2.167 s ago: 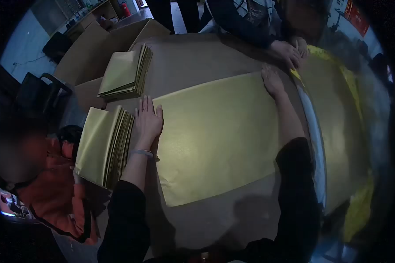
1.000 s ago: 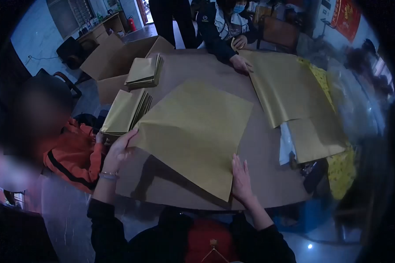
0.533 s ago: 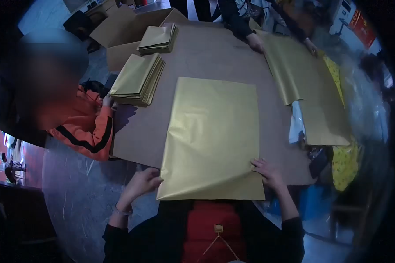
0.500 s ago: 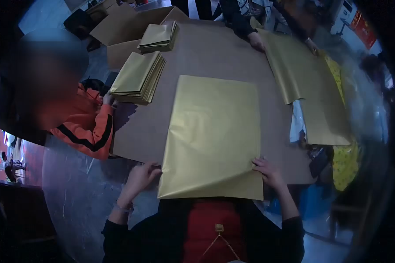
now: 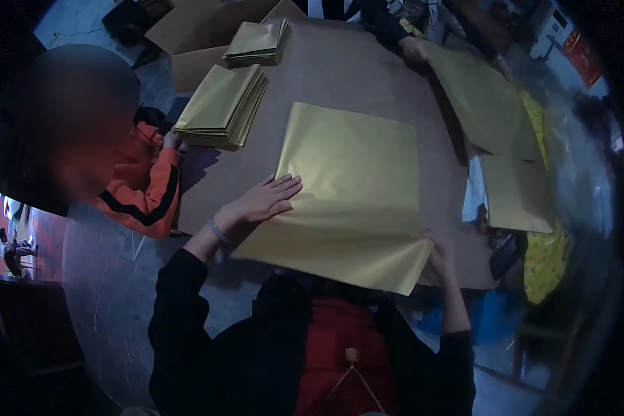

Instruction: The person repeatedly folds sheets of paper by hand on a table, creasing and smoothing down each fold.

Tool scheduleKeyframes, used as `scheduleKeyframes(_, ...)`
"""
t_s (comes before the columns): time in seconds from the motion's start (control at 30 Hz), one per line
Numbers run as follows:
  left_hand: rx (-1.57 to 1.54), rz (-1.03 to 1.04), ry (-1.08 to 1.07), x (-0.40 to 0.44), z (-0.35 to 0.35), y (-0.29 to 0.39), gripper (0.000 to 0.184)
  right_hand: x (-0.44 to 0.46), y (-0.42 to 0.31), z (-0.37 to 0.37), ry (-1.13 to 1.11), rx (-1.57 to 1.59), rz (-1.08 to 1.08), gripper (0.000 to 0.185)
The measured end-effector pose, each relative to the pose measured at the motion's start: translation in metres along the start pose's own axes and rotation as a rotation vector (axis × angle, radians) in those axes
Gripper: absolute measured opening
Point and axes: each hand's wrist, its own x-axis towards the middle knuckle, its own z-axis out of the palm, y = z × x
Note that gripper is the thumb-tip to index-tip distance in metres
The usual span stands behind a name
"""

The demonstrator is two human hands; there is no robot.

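Observation:
A large gold paper sheet [image 5: 353, 159] lies on the brown tabletop in front of me, its near part lifted and bent along a crease. My left hand [image 5: 267, 197] rests flat on the sheet's left side, fingers stretched out, a ring on one finger. At the sheet's right edge my right hand [image 5: 438, 251] pinches the raised paper, with some fingers hidden behind it. The near edge of the sheet hangs over the table edge towards my lap.
Two stacks of folded gold paper, a larger one [image 5: 218, 107] and a smaller one [image 5: 256, 41], lie at the left near a cardboard box [image 5: 208, 28]. A person in an orange sleeve [image 5: 161, 194] sits left. Across the brown table [image 5: 347, 66], another person holds a gold sheet [image 5: 478, 104].
My left hand has moved up and forward onto the sheet and flattened. My right hand has raised the near right edge. The person across has lifted their sheet.

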Motion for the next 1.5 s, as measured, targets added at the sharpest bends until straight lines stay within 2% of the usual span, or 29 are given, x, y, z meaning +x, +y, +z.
scheduleKeyframes(0.03,-0.059,0.004,-0.065,-0.001,-0.012,0.002,0.054,0.009,0.0,-0.003,0.104,0.163,0.156,0.019)
scheduleKeyframes(0.07,-0.191,-0.001,-0.014,-0.007,-0.022,0.008,0.056,0.02,0.0,-0.007,0.211,0.325,0.311,0.019)
scheduleKeyframes(0.1,-0.188,0.005,-0.01,-0.01,-0.019,0.005,0.056,0.034,-0.005,-0.01,0.217,0.321,0.308,0.019)
scheduleKeyframes(0.17,-0.903,-0.359,0.051,-0.012,-0.003,-0.015,0.059,0.069,-0.008,-0.018,0.336,0.193,0.271,0.021)
scheduleKeyframes(0.2,-1.078,-0.443,0.06,-0.008,0.006,-0.022,0.06,0.085,-0.005,-0.023,0.38,0.148,0.257,0.022)
scheduleKeyframes(0.23,-1.251,-0.531,0.084,-0.003,0.015,-0.029,0.062,0.101,0.014,-0.024,0.363,0.241,0.34,0.024)
scheduleKeyframes(0.27,-1.38,-0.506,0.323,0.005,0.026,-0.033,0.061,0.116,0.033,-0.021,0.341,0.335,0.423,0.027)
scheduleKeyframes(0.3,-1.501,-0.474,0.567,0.011,0.032,-0.034,0.061,0.128,0.058,-0.007,0.42,0.476,0.429,0.035)
scheduleKeyframes(0.33,-1.273,-0.372,0.558,0.008,0.007,-0.017,0.052,0.138,0.064,-0.004,0.422,0.476,0.424,0.035)
scheduleKeyframes(0.37,-1.274,-0.374,0.559,0.011,0.016,-0.013,0.052,0.146,0.07,0.001,0.386,0.378,0.546,0.039)
scheduleKeyframes(0.4,-1.306,-0.482,0.668,0.012,0.031,-0.007,0.047,0.153,0.072,0.005,0.346,0.279,0.666,0.042)
scheduleKeyframes(0.47,-0.989,-0.618,0.848,0.014,0.037,0.006,0.031,0.159,0.024,-0.004,0.239,0.191,0.713,0.048)
scheduleKeyframes(0.53,-0.588,-0.698,0.92,0.014,0.028,0.024,0.029,0.149,0.051,0.004,0.321,0.238,0.724,0.048)
scheduleKeyframes(0.57,-0.691,-0.765,0.893,0.015,0.019,0.036,0.023,0.142,0.059,0.009,0.366,0.401,0.615,0.048)
scheduleKeyframes(0.6,-0.697,-0.771,0.888,0.014,0.018,0.042,0.023,0.135,0.058,0.009,0.361,0.397,0.623,0.048)
scheduleKeyframes(0.67,-0.312,-0.802,0.85,0.012,0.021,0.049,0.02,0.122,0.045,0.002,0.306,0.248,0.707,0.048)
scheduleKeyframes(0.7,-0.377,-0.815,0.839,0.012,0.028,0.049,0.018,0.117,0.036,0.003,0.316,0.483,0.654,0.043)
scheduleKeyframes(0.73,-0.374,-0.823,0.824,0.012,0.027,0.05,0.019,0.11,0.043,0.012,0.312,0.481,0.659,0.043)
scheduleKeyframes(0.8,-0.334,-0.888,0.77,0.014,0.017,0.058,0.02,0.111,0.053,0.031,0.641,0.503,0.49,0.04)
scheduleKeyframes(0.9,-0.279,-0.902,0.779,0.015,0.015,0.061,0.022,0.133,0.044,0.017,0.413,0.306,0.656,0.039)
scheduleKeyframes(0.97,-0.211,-0.927,0.734,0.015,0.018,0.057,0.023,0.137,0.082,0.025,0.416,0.048,0.49,0.033)
scheduleKeyframes(1.0,-0.225,-0.931,0.76,0.016,0.018,0.059,0.024,0.143,0.075,0.023,0.422,0.042,0.49,0.033)
scheduleKeyframes(1.07,-0.149,-0.961,0.728,0.016,0.023,0.055,0.025,0.157,0.05,0.02,0.374,0.092,0.644,0.027)
scheduleKeyframes(1.2,-0.149,-0.948,0.679,0.02,0.008,0.058,0.026,0.148,0.076,0.029,0.442,0.174,0.639,0.027)
scheduleKeyframes(1.23,-0.115,-0.956,0.669,0.022,0.011,0.056,0.027,0.157,0.043,0.018,0.387,-0.01,0.628,0.027)
scheduleKeyframes(1.3,-0.146,-0.93,0.703,0.023,0.015,0.053,0.027,0.162,0.038,0.016,0.389,-0.053,0.656,0.027)
scheduleKeyframes(1.4,-0.13,-1.025,0.644,0.027,0.016,0.049,0.03,0.165,0.037,0.017,0.414,-0.087,0.656,0.026)
scheduleKeyframes(1.5,-0.162,-1.037,0.625,0.022,0.017,0.041,0.032,0.168,0.038,0.022,0.485,0.126,0.635,0.029)
